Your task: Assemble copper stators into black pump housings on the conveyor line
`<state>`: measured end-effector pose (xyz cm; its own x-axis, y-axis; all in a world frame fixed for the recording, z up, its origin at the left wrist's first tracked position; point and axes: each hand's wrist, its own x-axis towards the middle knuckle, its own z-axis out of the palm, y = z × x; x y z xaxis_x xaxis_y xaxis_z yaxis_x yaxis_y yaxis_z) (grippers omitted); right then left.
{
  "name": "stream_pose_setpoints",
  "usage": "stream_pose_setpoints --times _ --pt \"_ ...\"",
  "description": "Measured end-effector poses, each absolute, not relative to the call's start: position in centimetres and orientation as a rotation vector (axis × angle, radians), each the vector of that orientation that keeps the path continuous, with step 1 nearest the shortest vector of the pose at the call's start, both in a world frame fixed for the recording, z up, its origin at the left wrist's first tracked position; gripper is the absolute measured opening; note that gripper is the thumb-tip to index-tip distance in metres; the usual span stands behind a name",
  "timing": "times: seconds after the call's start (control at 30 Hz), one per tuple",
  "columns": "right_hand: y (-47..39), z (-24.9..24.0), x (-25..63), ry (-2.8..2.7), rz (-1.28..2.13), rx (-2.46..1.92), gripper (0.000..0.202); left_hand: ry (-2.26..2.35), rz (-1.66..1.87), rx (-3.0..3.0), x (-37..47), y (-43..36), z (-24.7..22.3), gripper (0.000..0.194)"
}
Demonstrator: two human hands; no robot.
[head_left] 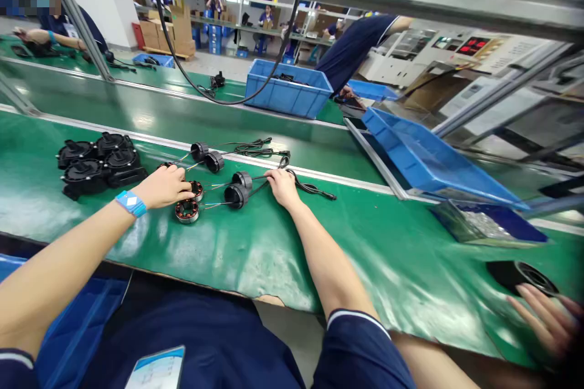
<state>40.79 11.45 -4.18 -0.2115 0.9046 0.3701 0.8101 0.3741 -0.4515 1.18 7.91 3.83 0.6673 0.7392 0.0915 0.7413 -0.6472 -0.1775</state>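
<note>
My left hand (166, 187), with a blue band at the wrist, is closed over the edge of a copper-wound motor stator (197, 189). Another stator (187, 211) lies just in front of it, and a further one is partly hidden behind my fingers. Thin coloured wires run from the stators to black round caps (236, 196). My right hand (281, 188) pinches the black cable (260, 187) just beyond these caps. Past it, the cable ends with plugs (314, 191) lie on the green bench. Two more caps (213, 161) with wires sit farther back.
Several black housings (98, 161) are grouped at the left. Blue bins (289, 88) stand across the bench, with a tilted blue tray (424, 158) and a box of small parts (486, 225) at right. Another person's hand (545, 316) is by a black round part (520, 276). A cable loop hangs overhead.
</note>
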Motion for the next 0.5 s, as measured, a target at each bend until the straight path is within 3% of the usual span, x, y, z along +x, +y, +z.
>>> stream_pose_setpoints --times 0.13,0.27,0.37,0.5 --pt "11.1 -2.4 43.2 -1.979 0.136 -1.363 0.035 -1.152 -0.018 -2.607 1.6 7.9 6.8 0.041" --pt "6.8 0.2 46.9 -1.966 0.112 -1.293 0.035 -1.015 -0.176 -2.457 2.6 2.9 9.4 0.043" --pt "1.5 1.1 49.0 -2.012 0.181 -1.267 0.028 -0.863 -0.300 -2.484 3.0 -2.0 8.1 0.036" --pt "-4.7 0.6 49.1 -2.281 0.516 -1.205 0.028 -0.901 -0.253 -2.616 2.1 -5.1 3.2 0.026"
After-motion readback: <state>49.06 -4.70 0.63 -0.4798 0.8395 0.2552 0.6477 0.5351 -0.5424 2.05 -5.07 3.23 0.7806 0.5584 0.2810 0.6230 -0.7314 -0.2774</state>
